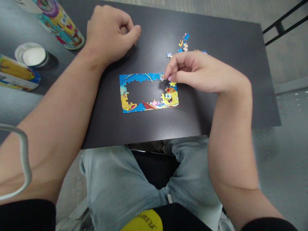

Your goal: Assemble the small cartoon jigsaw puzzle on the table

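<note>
On the dark table lies a rectangular border of joined jigsaw pieces [137,107], printed with a bright cartoon scene; its middle is bare tabletop. My right hand [196,71] reaches over its upper right corner, thumb and forefinger pinched on a small puzzle piece [170,78] with some pink on it, partly covered by the fingers. Beyond that hand, loose puzzle pieces [185,46] lie scattered, some of them hidden behind it. My left hand [112,32] rests on the table left of the border, curled into a loose fist with nothing showing in it.
To the left stand a tall cartoon-printed can [63,25], a small open round container [34,56] with a white inside, and another printed can [11,72]. The table's front edge [150,142] runs just above my lap. A black metal bar [287,22] is at the far right.
</note>
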### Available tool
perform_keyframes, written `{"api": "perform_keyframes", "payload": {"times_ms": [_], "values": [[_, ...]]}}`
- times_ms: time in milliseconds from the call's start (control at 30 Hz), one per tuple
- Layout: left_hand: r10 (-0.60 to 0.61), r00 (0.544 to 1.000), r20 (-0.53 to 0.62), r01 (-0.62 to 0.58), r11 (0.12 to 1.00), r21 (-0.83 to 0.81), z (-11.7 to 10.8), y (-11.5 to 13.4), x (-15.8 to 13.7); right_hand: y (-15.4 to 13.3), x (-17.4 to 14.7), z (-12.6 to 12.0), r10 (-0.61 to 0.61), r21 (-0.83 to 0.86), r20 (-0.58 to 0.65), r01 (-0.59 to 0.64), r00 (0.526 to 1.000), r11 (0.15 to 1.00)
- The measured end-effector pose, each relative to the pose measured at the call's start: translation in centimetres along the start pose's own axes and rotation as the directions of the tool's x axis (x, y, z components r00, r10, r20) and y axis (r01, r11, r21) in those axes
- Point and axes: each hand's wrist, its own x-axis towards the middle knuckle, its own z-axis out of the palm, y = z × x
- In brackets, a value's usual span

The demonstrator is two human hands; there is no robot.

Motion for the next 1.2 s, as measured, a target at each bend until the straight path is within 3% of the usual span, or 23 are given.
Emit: {"api": "perform_keyframes", "payload": {"times_ms": [700, 1200], "values": [[0.022, 1.000, -0.016, -0.022, 1.000, 0.000, 0.05, -0.29, 0.19, -0.21, 0.74, 0.70, 0.038, -0.019, 0.075, -0.036, 0.996, 0.999], [0.012, 1.000, -0.002, -0.012, 1.000, 0.015, 0.06, -0.35, 0.05, -0.56, 0.71, 0.83, 0.036, -0.046, 0.042, -0.034, 0.998, 0.998]]}}
